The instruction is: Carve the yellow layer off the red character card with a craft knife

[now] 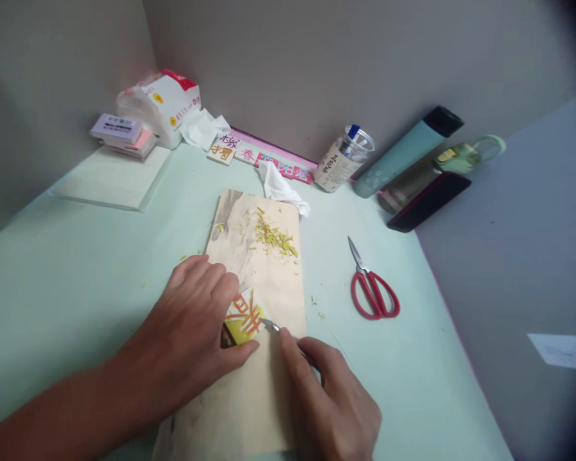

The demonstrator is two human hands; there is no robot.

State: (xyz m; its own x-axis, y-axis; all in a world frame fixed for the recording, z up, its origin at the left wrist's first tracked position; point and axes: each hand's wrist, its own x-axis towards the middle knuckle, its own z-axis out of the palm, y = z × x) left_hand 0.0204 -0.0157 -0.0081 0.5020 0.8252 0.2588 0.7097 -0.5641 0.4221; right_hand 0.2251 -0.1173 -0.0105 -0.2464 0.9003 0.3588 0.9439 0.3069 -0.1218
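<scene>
On a wooden board [278, 378] lies a small carving block [244, 326], yellow and white on top with an orange-red character drawn on it. Fingers and thumb of my left hand [196, 314] are closed around its left and near sides, pressing it to the board. A craft knife [272, 326] is pinched in my right hand [333, 390], its blade tip touching the block's right edge. Most of the knife's handle is hidden by the fingers. Yellow-green shavings [274, 235] are scattered over the far part of the board.
Red-handled scissors [374, 291] lie right of the board. Behind it are a crumpled tissue [281, 187], several character tiles [273, 163] and a plastic cup [340, 160]. A teal bottle [406, 153] and phone [429, 202] stand back right; a tissue pack [163, 105] and stacked blocks [120, 131] back left.
</scene>
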